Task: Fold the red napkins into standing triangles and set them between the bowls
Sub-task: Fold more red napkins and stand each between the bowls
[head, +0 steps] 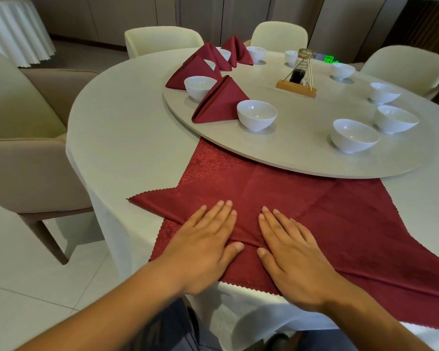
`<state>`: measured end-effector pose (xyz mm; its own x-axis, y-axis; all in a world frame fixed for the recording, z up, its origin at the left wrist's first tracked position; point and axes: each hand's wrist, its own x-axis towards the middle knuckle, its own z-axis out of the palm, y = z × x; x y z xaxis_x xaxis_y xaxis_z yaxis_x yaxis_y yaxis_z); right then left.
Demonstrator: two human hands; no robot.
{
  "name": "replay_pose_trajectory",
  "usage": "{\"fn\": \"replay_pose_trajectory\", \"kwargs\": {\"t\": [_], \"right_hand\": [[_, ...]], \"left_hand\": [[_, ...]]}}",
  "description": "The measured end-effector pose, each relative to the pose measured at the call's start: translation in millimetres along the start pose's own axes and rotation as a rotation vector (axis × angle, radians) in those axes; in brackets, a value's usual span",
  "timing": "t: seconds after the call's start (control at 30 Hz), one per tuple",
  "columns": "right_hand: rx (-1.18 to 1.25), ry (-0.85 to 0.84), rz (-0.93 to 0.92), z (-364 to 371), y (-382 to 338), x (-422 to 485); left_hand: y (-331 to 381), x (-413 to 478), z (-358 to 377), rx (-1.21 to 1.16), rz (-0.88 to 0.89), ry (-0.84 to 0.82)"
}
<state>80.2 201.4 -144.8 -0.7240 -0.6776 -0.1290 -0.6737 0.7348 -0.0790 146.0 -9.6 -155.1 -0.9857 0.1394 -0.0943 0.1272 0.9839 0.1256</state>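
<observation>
The left hand [203, 245] and right hand [293, 257] lay flat, palms down and fingers spread, pressing a red napkin [276, 196] on the near table edge [127, 148] and gripping nothing. Partly folded, the napkin's long axis ran left to right, with one pointed corner aimed left. Four folded napkins [219, 102] stood apex-up between white bowls [256, 114] on the turntable [302, 153].

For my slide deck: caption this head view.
Both hands press a red napkin flat; four folded triangles stand among bowls.
</observation>
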Motion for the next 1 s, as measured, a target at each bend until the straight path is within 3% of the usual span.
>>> {"fn": "replay_pose_trajectory", "kwargs": {"t": [0.17,0.37,0.43,0.5,0.6,0.73,0.87,1.0], "right_hand": [[0.007,-0.007,-0.010,-1,0,-1],[0.004,-0.003,-0.021,-1,-1,0],[-0.003,0.005,-0.028,0,0,0],[0.005,0.020,-0.031,1,0,1],[0.088,0.044,-0.045,1,2,0],[0.307,0.187,-0.097,2,21,-10],[0.248,0.363,-0.100,2,61,-37],[0.221,0.427,-0.104,0,95,-57]], "left_hand": [[-49,-2,-9,-0.061,-0.337,-0.015],[-63,1,-16,-0.092,-0.560,0.039],[-49,5,-19,-0.043,-0.437,0.168],[-30,14,-22,-0.152,-0.142,0.246],[0,28,-17,-0.285,0.137,0.115],[9,32,-2,-0.170,0.149,0.062],[4,31,2,-0.212,0.141,0.069],[7,31,-2,-0.308,0.117,0.089]]}}
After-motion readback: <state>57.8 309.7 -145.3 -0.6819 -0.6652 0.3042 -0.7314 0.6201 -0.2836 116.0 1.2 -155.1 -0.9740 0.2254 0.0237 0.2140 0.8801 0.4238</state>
